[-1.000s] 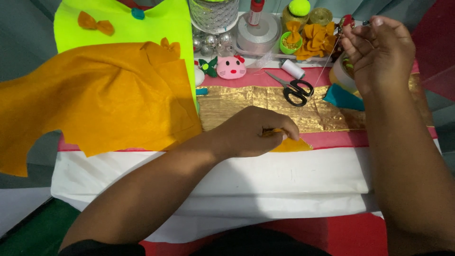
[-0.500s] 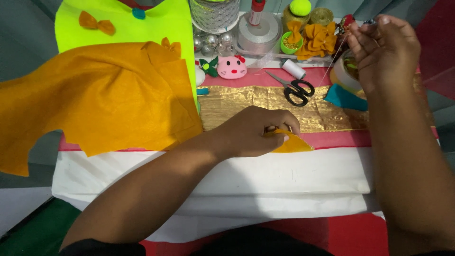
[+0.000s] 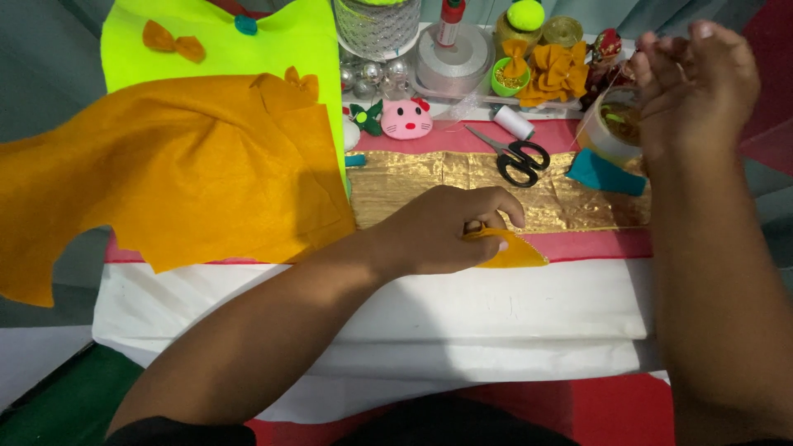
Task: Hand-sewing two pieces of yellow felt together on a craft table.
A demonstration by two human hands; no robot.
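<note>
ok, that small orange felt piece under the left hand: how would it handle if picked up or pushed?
The small orange felt piece looks thin and flat, so probably floppy and very light. The left hand pins it to the cloth-covered table; fabric on fabric likely drags rather than slides. Flat shape, so it shouldn't roll.

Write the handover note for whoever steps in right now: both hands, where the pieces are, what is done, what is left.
Left hand: pressed down on a small orange felt piece, pinning it to the cloth-covered table.
Right hand: raised at the far right above a small round container, fingers pinched together; what they hold is too fine to tell, perhaps thread.
Nearby: big orange felt sheet to the left, scissors lying on the gold fabric strip, white thread spool behind them.
Done: a small piece is cut out, a large sheet beside it.
Left: cannot tell whether any stitching on the small piece has begun.
</note>
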